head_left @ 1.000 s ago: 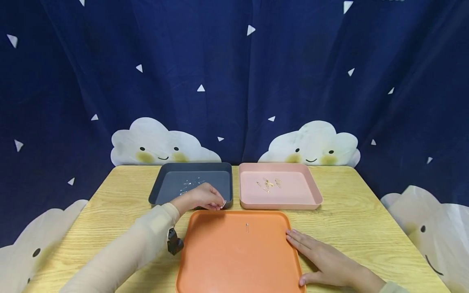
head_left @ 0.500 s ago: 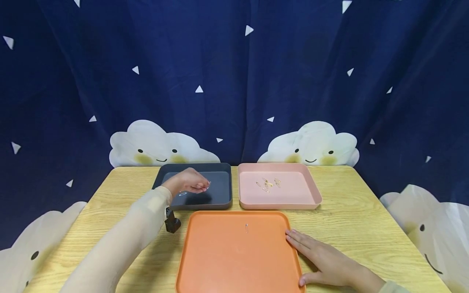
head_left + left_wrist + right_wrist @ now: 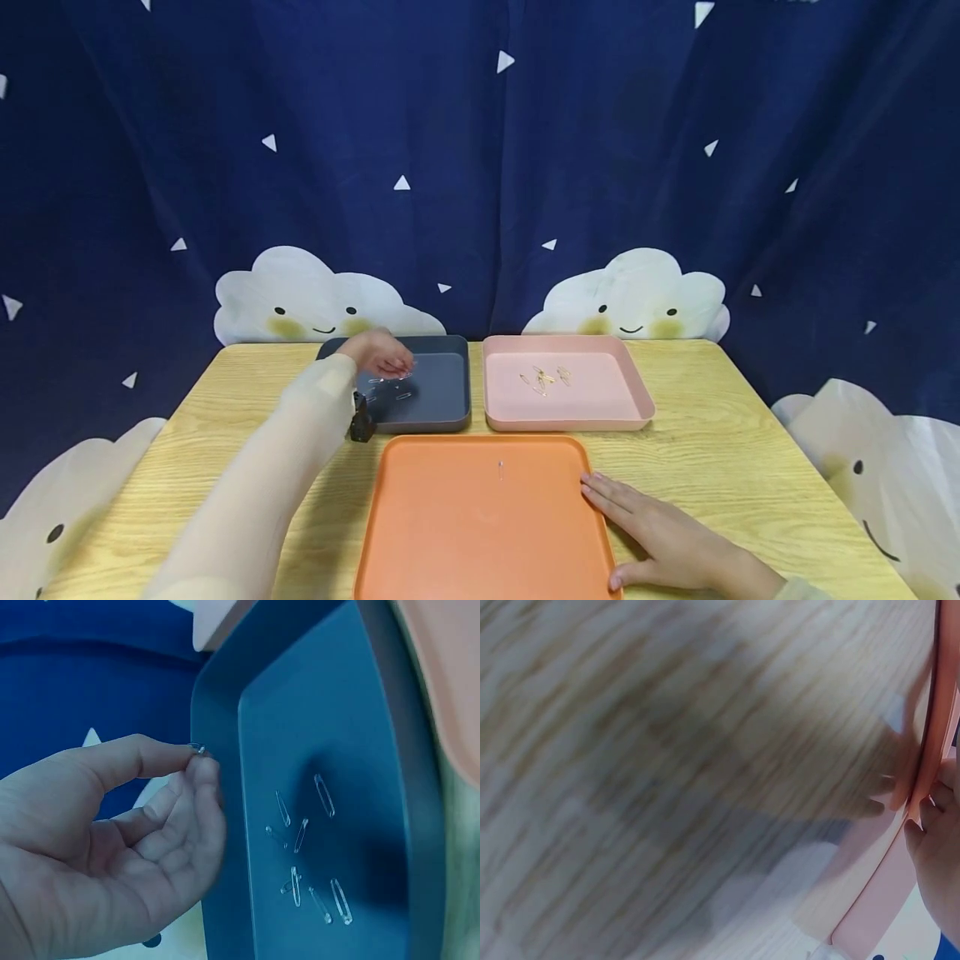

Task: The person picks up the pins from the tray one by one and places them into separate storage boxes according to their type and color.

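My left hand (image 3: 384, 354) is over the dark blue-grey tray (image 3: 450, 400) at the back left. In the left wrist view, its thumb and fingertip pinch a small silver safety pin (image 3: 198, 748), mostly hidden by the fingers. Several silver safety pins (image 3: 341, 901) lie scattered on that tray's floor below the hand. My right hand (image 3: 663, 533) rests with straight fingers against the right edge of the orange tray (image 3: 480, 533). One silver safety pin (image 3: 501, 470) lies near the far side of the orange tray.
A pink tray (image 3: 600, 408) stands at the back right, beside the dark one, with several gold safety pins (image 3: 542, 380) inside. The trays sit on a wooden table (image 3: 720, 450). Behind it hangs a dark blue curtain (image 3: 480, 167) with clouds and white triangles.
My left hand has carried the safety pin from beside the orange tray's far edge, back and left over the dark tray. My right hand has stayed at the orange tray's edge.
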The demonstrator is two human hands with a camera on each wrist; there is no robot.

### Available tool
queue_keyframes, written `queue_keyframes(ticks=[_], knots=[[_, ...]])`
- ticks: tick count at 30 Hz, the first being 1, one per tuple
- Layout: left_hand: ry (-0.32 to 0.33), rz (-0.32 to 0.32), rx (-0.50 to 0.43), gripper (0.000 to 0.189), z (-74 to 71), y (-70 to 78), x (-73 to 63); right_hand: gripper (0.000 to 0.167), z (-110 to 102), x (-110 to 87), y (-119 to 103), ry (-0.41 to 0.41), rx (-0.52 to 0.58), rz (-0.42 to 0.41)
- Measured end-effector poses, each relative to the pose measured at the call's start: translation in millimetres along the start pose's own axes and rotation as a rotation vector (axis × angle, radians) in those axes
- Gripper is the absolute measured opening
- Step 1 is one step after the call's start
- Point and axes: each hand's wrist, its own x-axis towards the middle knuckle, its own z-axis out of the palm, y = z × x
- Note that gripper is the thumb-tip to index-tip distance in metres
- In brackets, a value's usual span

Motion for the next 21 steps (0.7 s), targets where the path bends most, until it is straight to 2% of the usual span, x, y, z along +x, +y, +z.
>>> queue_keyframes(ticks=[2,3,4,5,7,9,10,11,12,14,16,17,19,20,21], knots=[[0.024,-0.030,0.051,0.013,-4.4,-3.7,10.5,0.098,0.4,0.0,0.0,-0.001,0.002,-0.006],[-0.002,-0.042,0.064,0.010,-12.7,-10.1,25.1,0.098,0.3,0.0,0.1,-0.004,0.005,-0.008],[0.011,-0.059,0.089,0.010,-18.9,-16.5,39.4,0.098,0.4,-0.1,0.0,-0.002,0.004,-0.009],[0.017,-0.073,0.104,0.011,-28.5,-27.4,61.3,0.098,0.4,0.0,-0.1,-0.002,0.004,-0.008],[0.004,-0.093,0.121,0.013,-53.9,-55.8,120.2,0.098,0.3,0.4,-0.2,-0.003,0.005,-0.011],[-0.016,-0.124,0.122,0.014,-84.8,-92.0,197.3,0.098,0.3,0.6,-0.2,-0.006,0.007,-0.009],[0.020,-0.141,0.135,0.018,-94.0,-106.5,227.7,0.098,0.6,0.7,-0.4,-0.004,0.006,-0.006],[0.011,-0.154,0.135,0.015,-97.0,-108.7,233.8,0.098,0.3,0.7,-0.4,-0.006,0.007,-0.003],[0.006,-0.168,0.151,0.015,-96.4,-106.9,232.1,0.098,0.0,0.7,-0.6,-0.008,0.010,0.000],[0.011,-0.182,0.195,0.011,-91.1,-100.5,220.6,0.098,-0.3,0.3,-0.8,-0.011,0.014,0.007],[0.020,-0.171,0.258,0.009,-76.5,-84.9,184.3,0.098,-0.2,0.0,-1.4,-0.013,0.012,0.018],[0.039,-0.167,0.294,0.009,-66.3,-74.3,159.3,0.098,0.0,-0.2,-1.6,-0.015,0.013,0.019],[0.066,-0.149,0.365,0.009,-62.6,-78.0,160.6,0.098,1.2,-0.8,-2.2,-0.023,0.014,0.025],[0.103,-0.151,0.395,0.008,-57.0,-75.6,152.3,0.098,1.9,-1.1,-2.5,-0.027,0.013,0.028],[0.097,-0.151,0.413,0.007,-54.8,-75.1,147.8,0.098,2.5,-1.4,-2.7,-0.029,0.011,0.029]])
